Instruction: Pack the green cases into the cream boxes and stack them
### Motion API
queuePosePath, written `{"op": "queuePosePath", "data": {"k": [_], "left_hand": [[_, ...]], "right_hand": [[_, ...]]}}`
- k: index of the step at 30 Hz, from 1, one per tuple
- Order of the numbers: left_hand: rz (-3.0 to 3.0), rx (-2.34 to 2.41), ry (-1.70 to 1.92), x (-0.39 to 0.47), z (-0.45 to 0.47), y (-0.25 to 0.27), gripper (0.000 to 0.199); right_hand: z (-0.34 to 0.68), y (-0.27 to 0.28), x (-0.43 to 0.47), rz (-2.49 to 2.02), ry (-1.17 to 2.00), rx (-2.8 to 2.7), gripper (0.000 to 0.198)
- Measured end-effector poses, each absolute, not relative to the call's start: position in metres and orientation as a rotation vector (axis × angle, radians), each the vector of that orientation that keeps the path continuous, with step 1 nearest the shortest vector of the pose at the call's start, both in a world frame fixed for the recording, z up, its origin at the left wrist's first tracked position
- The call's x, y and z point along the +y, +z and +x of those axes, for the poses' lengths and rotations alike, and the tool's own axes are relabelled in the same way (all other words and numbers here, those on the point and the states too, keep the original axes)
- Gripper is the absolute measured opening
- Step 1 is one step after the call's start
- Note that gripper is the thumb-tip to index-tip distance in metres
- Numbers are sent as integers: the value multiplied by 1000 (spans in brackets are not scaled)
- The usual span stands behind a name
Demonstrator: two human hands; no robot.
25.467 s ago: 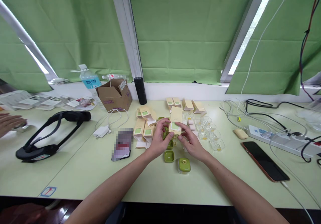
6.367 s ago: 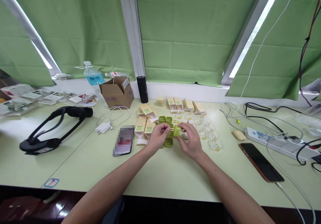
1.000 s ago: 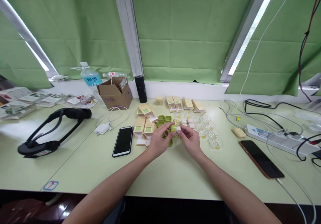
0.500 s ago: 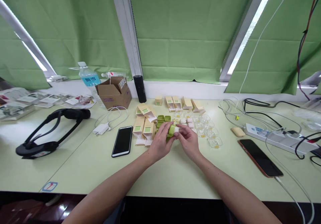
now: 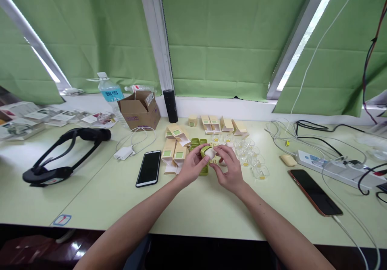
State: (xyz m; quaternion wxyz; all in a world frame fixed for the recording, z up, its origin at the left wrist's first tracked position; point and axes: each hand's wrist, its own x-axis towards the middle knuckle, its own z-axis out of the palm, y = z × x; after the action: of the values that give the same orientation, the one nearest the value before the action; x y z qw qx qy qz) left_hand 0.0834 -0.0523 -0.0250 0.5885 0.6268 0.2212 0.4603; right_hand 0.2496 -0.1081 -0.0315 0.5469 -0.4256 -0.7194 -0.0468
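My left hand [image 5: 193, 164] is closed around a small green container [image 5: 207, 149], which is tilted with its opening toward the right. A white, rounded piece [image 5: 211, 153] shows in that opening. Close beside it is my right hand [image 5: 230, 168], its thumb and fingers spread apart; whether a fingertip touches the white piece I cannot tell. Below the hands lies another green container [image 5: 204, 170], partly hidden. More green containers [image 5: 195, 141] stand just behind my left hand. Several clear plastic pieces with yellow marks [image 5: 249, 157] lie to the right of my right hand.
Opened cream cartons [image 5: 179, 153] lie left of the hands, with others [image 5: 227, 124] behind. A phone [image 5: 148, 168], a cardboard box [image 5: 139, 112] and a black headset [image 5: 66, 155] are farther left. On the right are a phone [image 5: 315, 191], a power strip [image 5: 329, 167] and cables.
The green container has turned so its opening and the white piece show more. My right hand's fingers have spread and moved slightly away from it. The view has shifted a little.
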Motion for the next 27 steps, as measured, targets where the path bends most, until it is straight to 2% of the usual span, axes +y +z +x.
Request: {"op": "queuePosePath", "data": {"k": [5, 22, 27], "left_hand": [[1384, 484, 956, -50, 84, -26, 64], [1534, 541, 924, -50, 83, -31, 73], [1562, 529, 933, -53, 83, -29, 64]], "right_hand": [[252, -33, -103, -958, -284, -1772, 41], [254, -39, -100, -935, -375, -1857, 46], [254, -41, -100, -944, -416, -1850, 49]]}}
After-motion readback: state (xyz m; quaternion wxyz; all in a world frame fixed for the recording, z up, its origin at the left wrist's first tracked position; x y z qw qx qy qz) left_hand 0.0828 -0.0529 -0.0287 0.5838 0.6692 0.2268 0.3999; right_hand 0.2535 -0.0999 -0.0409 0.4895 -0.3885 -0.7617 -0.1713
